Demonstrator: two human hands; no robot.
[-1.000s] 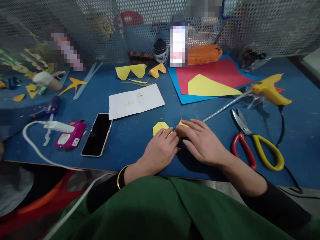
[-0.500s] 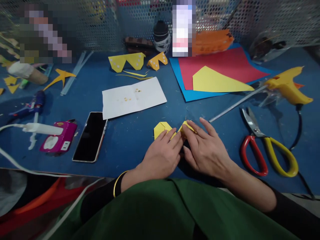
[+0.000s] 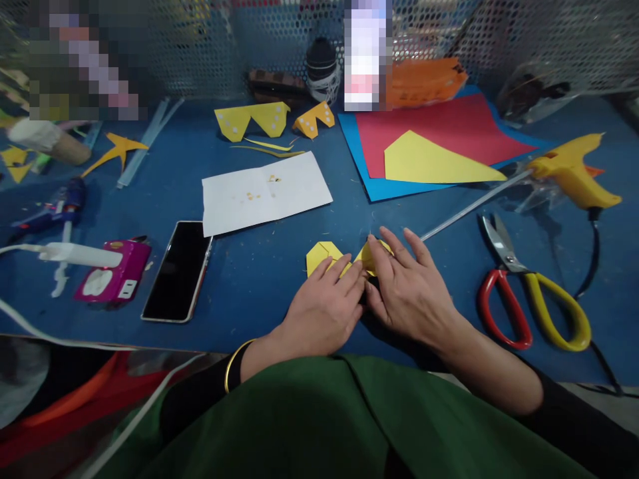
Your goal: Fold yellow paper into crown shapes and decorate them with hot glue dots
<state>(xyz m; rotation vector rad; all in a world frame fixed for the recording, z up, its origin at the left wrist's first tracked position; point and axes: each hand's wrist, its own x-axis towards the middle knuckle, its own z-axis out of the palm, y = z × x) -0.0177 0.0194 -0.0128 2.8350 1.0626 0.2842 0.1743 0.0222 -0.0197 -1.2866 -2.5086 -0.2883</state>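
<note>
Resting on the yellow paper (image 3: pixel 319 253), the left hand (image 3: pixel 322 309) is covering part of it, its grip too hidden to judge. Over on the right side, the right hand (image 3: pixel 414 293) is touching it too, fingers spreading, grip apart! That paper's lying on the worktop (image 3: pixel 254 279), between the phone (image 3: pixel 177 273) and the scissors (image 3: pixel 509 259), whose blades are sitting parted.

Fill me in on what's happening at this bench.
A person is working with bare hands on a small piece of folded yellow paper. The left hand and right hand lie close together over it, fingers on the paper and partly hiding it. The scissors lie open to the right, below a yellow glue gun; a phone lies to the left.
</note>
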